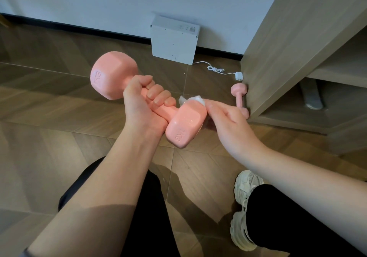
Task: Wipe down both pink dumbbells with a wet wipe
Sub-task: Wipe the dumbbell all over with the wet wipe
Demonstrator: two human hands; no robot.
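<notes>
Left hand (142, 105) gripping pink dumbbell (182, 125), wet-streaked

Floor (49, 117): brown wood-look planks in a chevron pattern, running to a dark skirting at the far wall.
Far edge: a white box (174, 40) stands against the wall.
Beside the box: a white cable (215, 70) trails right to a small white adapter (239, 76).
Right side: a wooden shelf unit (278, 68) stands on the floor.
At the unit's corner: a pink dumbbell (239, 100) lies touching its side panel.
Near edge: a white sneaker (243, 207) is planted on the planks.
</notes>
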